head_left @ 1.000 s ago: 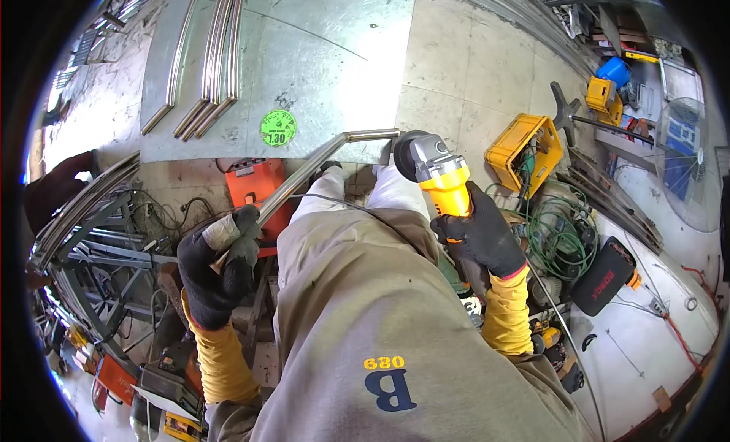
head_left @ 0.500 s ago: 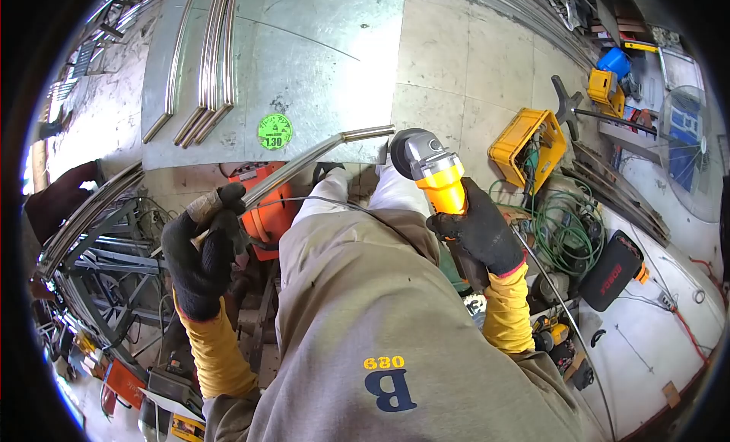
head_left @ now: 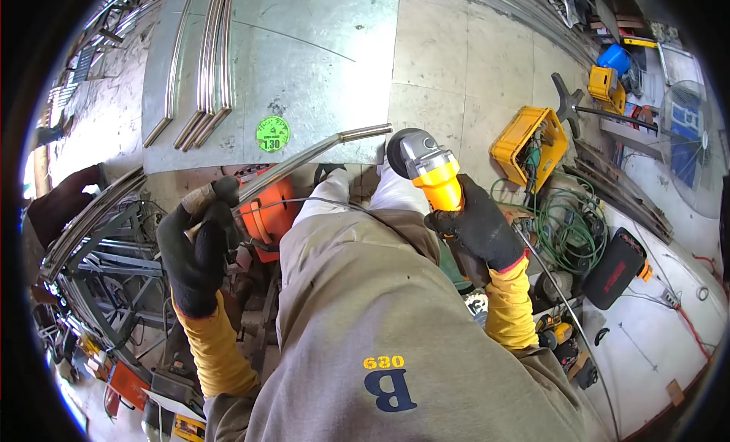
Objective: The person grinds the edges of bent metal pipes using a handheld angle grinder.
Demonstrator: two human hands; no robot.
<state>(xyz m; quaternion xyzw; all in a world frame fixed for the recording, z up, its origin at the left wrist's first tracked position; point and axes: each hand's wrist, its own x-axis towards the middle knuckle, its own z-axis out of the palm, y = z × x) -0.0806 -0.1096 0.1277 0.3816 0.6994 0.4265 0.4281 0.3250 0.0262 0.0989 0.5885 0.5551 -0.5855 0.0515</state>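
My right hand (head_left: pixel 477 225), in a black glove, grips a yellow and grey angle grinder (head_left: pixel 430 168) by its body. The grinder's dark disc (head_left: pixel 396 155) sits close to the free end of a bent metal tube (head_left: pixel 319 147), with a small gap between them. My left hand (head_left: pixel 199 240), gloved too, is closed around the near end of that tube; the fingers hide the grip in part. A dark cord runs across my lap near the tube.
Several bent tubes (head_left: pixel 205 77) lie on a metal sheet (head_left: pixel 319 69) with a green round sticker (head_left: pixel 272 133). A yellow crate (head_left: pixel 553 138), a coiled green hose (head_left: pixel 566 233) and a black case (head_left: pixel 614 269) are at right. An orange box (head_left: pixel 268 214) stands beside my leg, metal racks (head_left: pixel 114 275) at left.
My left hand and the tube have shifted slightly left and down. The grinder in my right hand has moved a little left, staying near the tube's end.
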